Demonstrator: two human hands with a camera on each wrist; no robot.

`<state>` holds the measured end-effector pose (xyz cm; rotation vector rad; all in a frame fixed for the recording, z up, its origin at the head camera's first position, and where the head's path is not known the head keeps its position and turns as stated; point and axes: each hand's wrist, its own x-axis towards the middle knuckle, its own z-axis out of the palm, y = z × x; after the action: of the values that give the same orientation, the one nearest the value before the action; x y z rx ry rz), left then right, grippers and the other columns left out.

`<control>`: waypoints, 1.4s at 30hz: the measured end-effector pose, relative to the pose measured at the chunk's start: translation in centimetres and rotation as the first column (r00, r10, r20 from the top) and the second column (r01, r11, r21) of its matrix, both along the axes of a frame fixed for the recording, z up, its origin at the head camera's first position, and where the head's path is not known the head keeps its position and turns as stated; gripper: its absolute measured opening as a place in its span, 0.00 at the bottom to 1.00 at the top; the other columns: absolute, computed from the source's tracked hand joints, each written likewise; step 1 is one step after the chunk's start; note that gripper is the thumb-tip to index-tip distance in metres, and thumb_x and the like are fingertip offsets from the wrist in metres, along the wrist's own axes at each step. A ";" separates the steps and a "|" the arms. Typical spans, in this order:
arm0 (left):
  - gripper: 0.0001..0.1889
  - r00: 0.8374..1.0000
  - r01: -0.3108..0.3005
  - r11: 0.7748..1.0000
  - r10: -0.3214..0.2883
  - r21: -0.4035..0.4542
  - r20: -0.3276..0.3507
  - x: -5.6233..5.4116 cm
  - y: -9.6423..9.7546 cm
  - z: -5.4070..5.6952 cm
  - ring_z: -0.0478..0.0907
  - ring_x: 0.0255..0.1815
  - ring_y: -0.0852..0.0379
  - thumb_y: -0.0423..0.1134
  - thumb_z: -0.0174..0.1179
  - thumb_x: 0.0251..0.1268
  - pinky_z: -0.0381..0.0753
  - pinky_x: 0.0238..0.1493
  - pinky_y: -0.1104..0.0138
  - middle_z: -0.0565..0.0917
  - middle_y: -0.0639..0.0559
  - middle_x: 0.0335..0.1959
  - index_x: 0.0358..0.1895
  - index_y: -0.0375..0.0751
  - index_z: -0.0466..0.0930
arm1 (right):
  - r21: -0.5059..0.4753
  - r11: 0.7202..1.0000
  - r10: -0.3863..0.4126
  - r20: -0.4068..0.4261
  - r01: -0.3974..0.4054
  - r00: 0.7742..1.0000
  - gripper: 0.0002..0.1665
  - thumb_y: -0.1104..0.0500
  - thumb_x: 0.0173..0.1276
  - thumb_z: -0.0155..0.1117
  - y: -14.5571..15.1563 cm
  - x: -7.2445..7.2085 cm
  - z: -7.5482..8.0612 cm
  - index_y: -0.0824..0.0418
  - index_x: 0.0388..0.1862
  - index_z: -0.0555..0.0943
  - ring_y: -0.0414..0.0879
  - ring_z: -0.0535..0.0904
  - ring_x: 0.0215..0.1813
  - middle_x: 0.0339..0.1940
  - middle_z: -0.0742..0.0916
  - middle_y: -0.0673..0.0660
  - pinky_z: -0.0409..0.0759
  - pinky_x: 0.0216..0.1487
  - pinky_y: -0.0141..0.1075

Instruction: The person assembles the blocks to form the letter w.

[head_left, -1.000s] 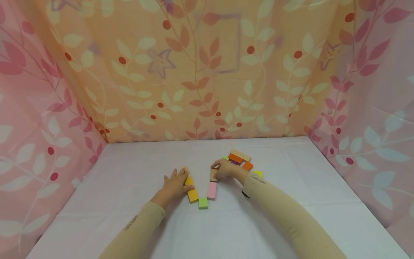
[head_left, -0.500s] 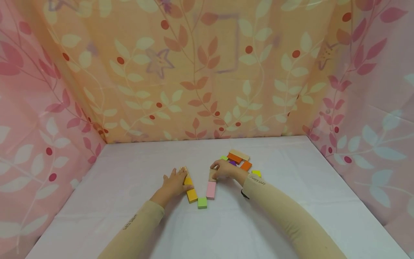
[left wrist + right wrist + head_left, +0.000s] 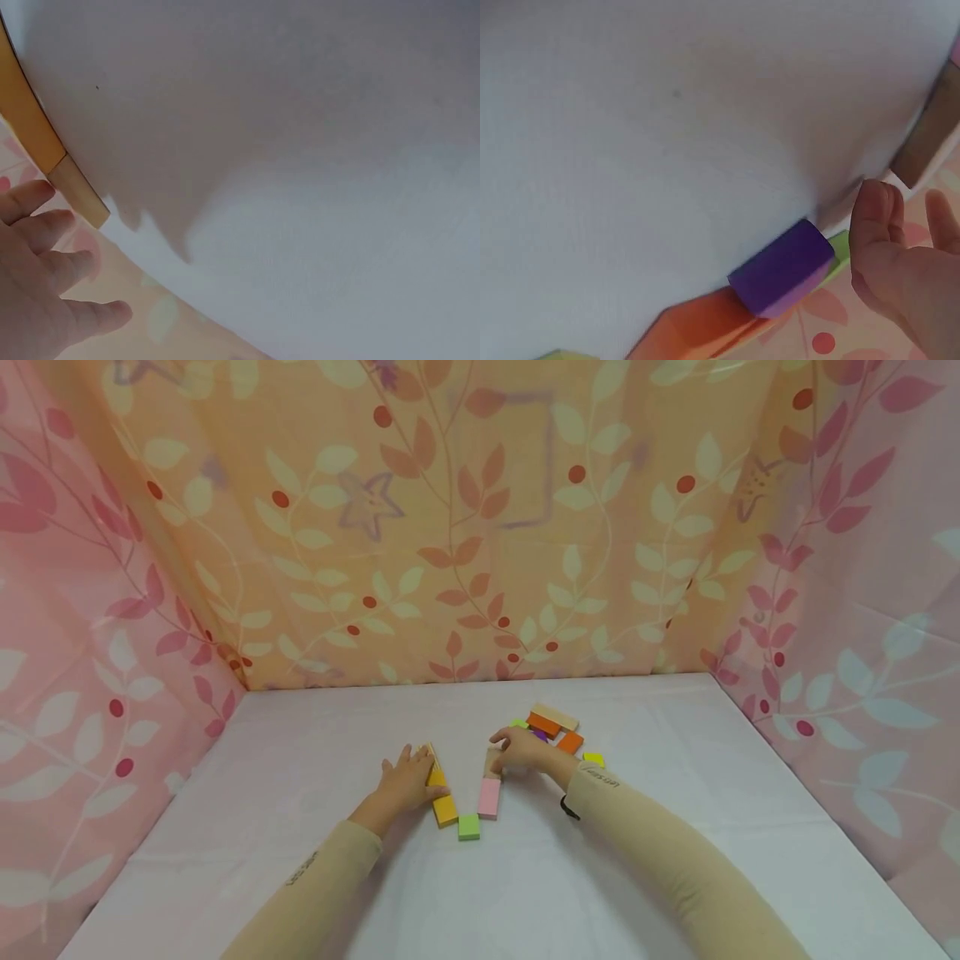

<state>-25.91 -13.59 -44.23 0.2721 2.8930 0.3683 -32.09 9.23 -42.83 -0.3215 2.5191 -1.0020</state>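
Observation:
My left hand (image 3: pixel 405 781) lies with spread fingers over a line of blocks, touching a yellow-orange block (image 3: pixel 438 779) and a plain wooden block (image 3: pixel 79 191) at its far end. Another yellow-orange block (image 3: pixel 445 812) continues that line nearer to me. A light green block (image 3: pixel 468 827) sits at the bottom between two slanting lines, forming a V-like shape. On the right line, a pink block (image 3: pixel 489 799) meets a plain wooden block (image 3: pixel 932 135). Beside the wooden block, my right hand (image 3: pixel 523 750) has its thumb and fingers apart, with fingertips close to the block's far end.
Loose blocks lie beyond my right hand: a long plain wooden one (image 3: pixel 555 717), orange ones (image 3: pixel 571 742), a purple one (image 3: pixel 784 266), a green one (image 3: pixel 518 723) and a yellow one (image 3: pixel 593 759). The white-covered table (image 3: pixel 315 727) ends at patterned curtains (image 3: pixel 465 527).
My right hand's fingers have shifted slightly away from the plain wooden block on the right line. My left hand and the lined-up blocks look nearly still; the head view has shifted slightly.

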 end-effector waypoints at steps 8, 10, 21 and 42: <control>0.39 0.999 0.021 1.000 -0.020 0.017 -0.034 0.1 0.4 0.4 0.45 0.76 0.34 0.56 0.58 0.68 0.41 0.67 0.32 0.58 0.36 0.74 0.72 0.32 0.61 | -0.087 0.996 -0.038 -0.152 0.025 0.988 0.22 0.66 0.63 0.68 2.9 -0.8 1.2 0.68 0.57 0.79 0.58 0.76 0.55 0.51 0.81 0.67 0.76 0.56 0.48; 0.38 0.998 0.040 0.999 -0.039 0.034 -0.043 0.0 0.9 0.7 0.44 0.76 0.34 0.56 0.57 0.68 0.40 0.66 0.31 0.58 0.38 0.75 0.73 0.35 0.60 | -0.076 0.996 -0.054 -0.178 0.041 0.983 0.21 0.66 0.63 0.67 3.7 -1.0 1.4 0.68 0.56 0.79 0.59 0.76 0.55 0.51 0.81 0.67 0.75 0.57 0.49; 0.37 0.973 0.229 0.973 -0.229 -0.006 0.021 -0.8 5.0 1.4 0.43 0.77 0.36 0.59 0.56 0.67 0.46 0.66 0.32 0.54 0.47 0.78 0.75 0.49 0.59 | 0.220 0.975 0.071 -0.281 -0.008 0.957 0.28 0.56 0.69 0.65 5.7 -3.2 0.6 0.56 0.67 0.75 0.63 0.65 0.60 0.62 0.73 0.67 0.65 0.61 0.55; 0.38 0.960 0.271 0.962 -0.269 -0.017 0.076 -1.3 6.5 0.9 0.41 0.78 0.41 0.57 0.58 0.65 0.43 0.68 0.34 0.55 0.54 0.78 0.76 0.54 0.57 | 0.342 0.936 0.171 -0.236 -0.083 0.956 0.31 0.55 0.68 0.66 4.4 -5.3 -0.1 0.51 0.69 0.73 0.68 0.56 0.70 0.74 0.63 0.68 0.57 0.65 0.63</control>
<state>-27.23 -7.10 -43.36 0.6273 2.7370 0.2835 -37.38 13.60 -42.94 -0.5392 2.8018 -0.4991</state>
